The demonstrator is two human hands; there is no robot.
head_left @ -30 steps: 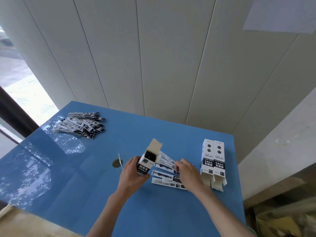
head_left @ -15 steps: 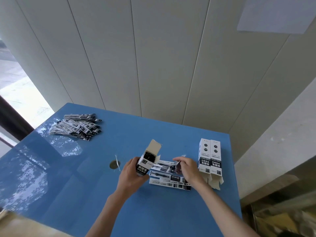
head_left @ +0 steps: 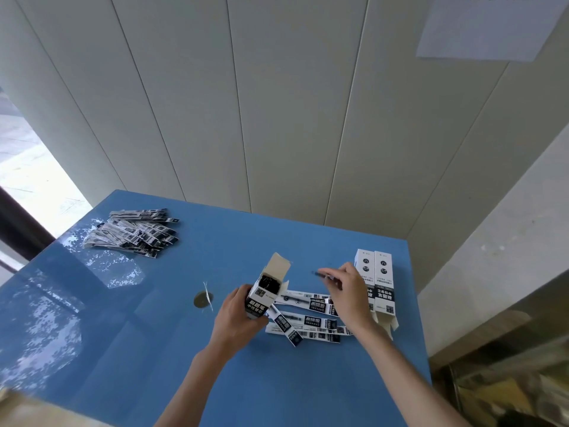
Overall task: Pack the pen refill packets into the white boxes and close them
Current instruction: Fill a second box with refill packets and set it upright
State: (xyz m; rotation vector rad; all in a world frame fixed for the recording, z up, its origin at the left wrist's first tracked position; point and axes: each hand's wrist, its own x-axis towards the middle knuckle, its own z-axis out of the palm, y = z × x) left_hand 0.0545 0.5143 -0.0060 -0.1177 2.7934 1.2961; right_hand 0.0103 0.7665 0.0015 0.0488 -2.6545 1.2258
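Head view: loose refill packets (head_left: 308, 323) are spread on blue table (head_left: 154, 349) btwn the hands. Open white box (head_left: 265, 291), tilted, is gripped by left hand (head_left: 237, 318); one packet (head_left: 323, 274) is pinched by right hand (head_left: 349, 291) above them. Two boxes (head_left: 374, 278) lie just beyond at right; packet pile (head_left: 135, 234) far left.

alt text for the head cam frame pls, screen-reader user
A left hand grips an open white cardboard box over a glossy blue table while the right hand pinches a thin refill packet. Loose black-and-white packets lie between them; two more white boxes at right, a packet pile far left.
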